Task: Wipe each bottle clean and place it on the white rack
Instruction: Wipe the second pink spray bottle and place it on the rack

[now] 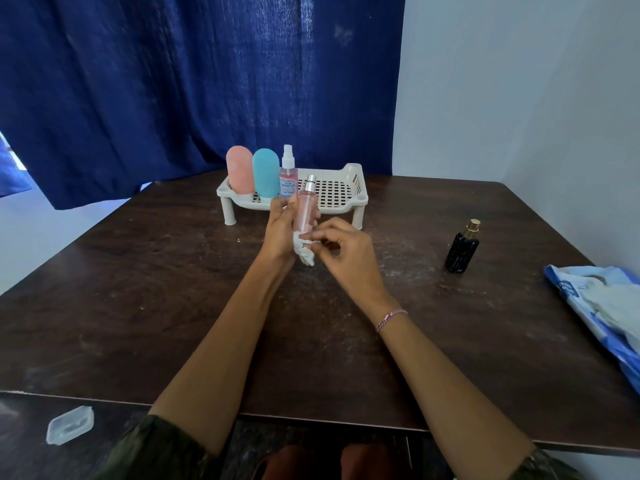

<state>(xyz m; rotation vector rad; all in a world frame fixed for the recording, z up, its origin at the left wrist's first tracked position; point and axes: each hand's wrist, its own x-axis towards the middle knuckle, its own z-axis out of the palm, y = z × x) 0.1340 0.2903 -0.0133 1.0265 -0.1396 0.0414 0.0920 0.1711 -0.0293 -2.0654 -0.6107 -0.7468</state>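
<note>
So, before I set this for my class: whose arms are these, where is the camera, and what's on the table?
No machine here: one picture, from a camera worn on a person's head, looking down at their own arms. The left hand grips a slim pink bottle; the right hand pinches a white wipe at its lower end. On the dark table, a white rack holds a rounded pink bottle, a teal bottle and a spray bottle. A black bottle stands alone to the right, off the rack, and a blue packet lies at the right edge.
</note>
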